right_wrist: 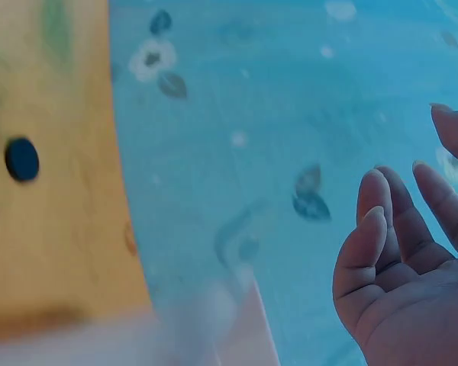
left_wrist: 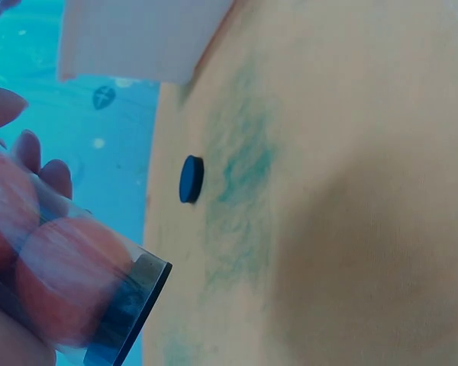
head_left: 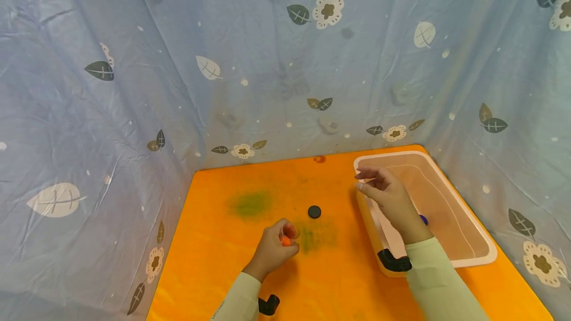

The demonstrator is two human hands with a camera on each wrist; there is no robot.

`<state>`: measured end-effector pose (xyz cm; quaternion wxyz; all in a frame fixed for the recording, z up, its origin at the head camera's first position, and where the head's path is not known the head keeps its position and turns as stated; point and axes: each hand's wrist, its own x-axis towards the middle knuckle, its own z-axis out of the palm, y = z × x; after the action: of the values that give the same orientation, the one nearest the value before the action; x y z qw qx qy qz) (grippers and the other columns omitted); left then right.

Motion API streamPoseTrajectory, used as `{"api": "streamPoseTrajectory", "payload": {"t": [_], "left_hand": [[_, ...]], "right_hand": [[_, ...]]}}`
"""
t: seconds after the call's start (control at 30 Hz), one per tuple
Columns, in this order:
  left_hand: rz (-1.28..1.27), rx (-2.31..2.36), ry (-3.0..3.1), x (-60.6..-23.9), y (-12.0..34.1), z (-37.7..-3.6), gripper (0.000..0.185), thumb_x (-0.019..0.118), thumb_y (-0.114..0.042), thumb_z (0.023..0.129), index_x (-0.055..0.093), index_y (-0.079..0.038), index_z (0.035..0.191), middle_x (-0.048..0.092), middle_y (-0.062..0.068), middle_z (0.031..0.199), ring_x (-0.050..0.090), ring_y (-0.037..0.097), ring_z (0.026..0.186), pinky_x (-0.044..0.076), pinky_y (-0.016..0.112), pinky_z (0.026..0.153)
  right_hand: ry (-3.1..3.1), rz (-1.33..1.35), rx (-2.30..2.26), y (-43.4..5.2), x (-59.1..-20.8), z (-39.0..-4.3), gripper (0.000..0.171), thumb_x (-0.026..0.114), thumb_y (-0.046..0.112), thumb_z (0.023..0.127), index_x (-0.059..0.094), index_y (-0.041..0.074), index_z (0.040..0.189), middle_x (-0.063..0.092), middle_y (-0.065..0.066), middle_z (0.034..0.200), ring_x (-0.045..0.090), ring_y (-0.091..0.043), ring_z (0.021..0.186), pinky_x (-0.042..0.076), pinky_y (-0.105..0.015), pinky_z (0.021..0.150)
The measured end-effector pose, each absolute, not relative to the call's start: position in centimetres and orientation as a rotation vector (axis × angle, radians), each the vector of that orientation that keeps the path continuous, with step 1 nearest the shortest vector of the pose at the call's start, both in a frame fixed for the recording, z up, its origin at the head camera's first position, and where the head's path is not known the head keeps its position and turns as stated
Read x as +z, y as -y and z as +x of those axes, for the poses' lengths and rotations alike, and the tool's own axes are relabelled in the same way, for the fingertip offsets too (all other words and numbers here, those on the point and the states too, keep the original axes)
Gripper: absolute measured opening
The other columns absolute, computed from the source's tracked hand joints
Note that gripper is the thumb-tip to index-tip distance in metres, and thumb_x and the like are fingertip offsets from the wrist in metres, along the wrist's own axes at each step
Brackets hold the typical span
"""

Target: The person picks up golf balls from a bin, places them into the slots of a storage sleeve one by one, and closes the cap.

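Left hand grips ball tube; right hand relaxed over bin rim

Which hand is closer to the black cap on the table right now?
Left. The left hand, gripping a clear tube, sits just below-left of the black cap; the right hand hovers farther right, over the bin.

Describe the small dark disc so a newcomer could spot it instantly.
Start at the orange table ringed by blue leaf-print cloth. Near its middle, between the left hand and the white bin, lies the black round cap. It is flat, alone and untouched, unlike the clear tube of orange balls.
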<state>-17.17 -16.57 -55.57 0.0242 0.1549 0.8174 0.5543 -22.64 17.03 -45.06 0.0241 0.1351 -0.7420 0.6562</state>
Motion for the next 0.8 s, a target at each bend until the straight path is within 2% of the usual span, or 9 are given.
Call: {"api": "streamPoseTrajectory", "payload": {"t": [0.17, 0.3, 0.47, 0.63, 0.8], "left_hand": [[0.471, 1.706, -2.527, -55.4, 16.5, -17.2, 0.027, 0.075, 0.003, 0.088, 0.063, -0.014, 0.104, 0.060, 0.001, 0.086, 0.043, 0.008, 0.060, 0.045, 0.027, 0.062], [0.480, 1.721, -2.511, -55.4, 16.4, -17.2, 0.025, 0.074, 0.002, 0.088, 0.063, -0.013, 0.105, 0.059, 0.001, 0.087, 0.045, 0.008, 0.059, 0.048, 0.028, 0.065], [0.488, 1.713, -2.522, -55.3, 16.3, -17.2, 0.025, 0.075, 0.001, 0.087, 0.063, -0.014, 0.105, 0.060, 0.002, 0.089, 0.048, 0.008, 0.061, 0.050, 0.028, 0.066], [0.497, 1.704, -2.535, -55.3, 16.3, -17.2, 0.026, 0.075, 0.001, 0.087, 0.062, -0.015, 0.104, 0.060, 0.001, 0.088, 0.051, 0.008, 0.061, 0.051, 0.028, 0.066], [0.486, 1.709, -2.529, -55.3, 16.2, -17.4, 0.025, 0.075, 0.000, 0.088, 0.062, -0.015, 0.104, 0.060, 0.001, 0.086, 0.052, 0.008, 0.060, 0.051, 0.028, 0.065]], "right_hand": [[2.265, 0.364, 1.956, -20.1, -45.4, -22.5, 0.041, 0.071, 0.018, 0.109, 0.059, 0.002, 0.144, 0.062, -0.019, 0.134, 0.065, -0.022, 0.108, 0.053, -0.026, 0.085], [2.283, 0.317, 1.884, -22.1, -46.0, -22.5, 0.040, 0.071, 0.022, 0.109, 0.061, 0.009, 0.145, 0.062, -0.015, 0.135, 0.065, -0.023, 0.109, 0.053, -0.024, 0.083], [2.261, 0.234, 1.871, -24.0, -45.8, -22.7, 0.038, 0.073, 0.019, 0.107, 0.064, 0.009, 0.143, 0.065, -0.008, 0.131, 0.068, -0.018, 0.107, 0.052, -0.021, 0.082], [2.273, 0.168, 1.814, -25.5, -45.4, -24.1, 0.038, 0.073, 0.019, 0.107, 0.064, 0.011, 0.143, 0.066, -0.003, 0.126, 0.068, -0.015, 0.104, 0.052, -0.022, 0.083], [2.338, 0.072, 1.783, -27.2, -45.8, -26.2, 0.033, 0.070, 0.025, 0.109, 0.063, 0.020, 0.140, 0.064, 0.005, 0.121, 0.064, -0.013, 0.101, 0.051, -0.020, 0.082]]}}
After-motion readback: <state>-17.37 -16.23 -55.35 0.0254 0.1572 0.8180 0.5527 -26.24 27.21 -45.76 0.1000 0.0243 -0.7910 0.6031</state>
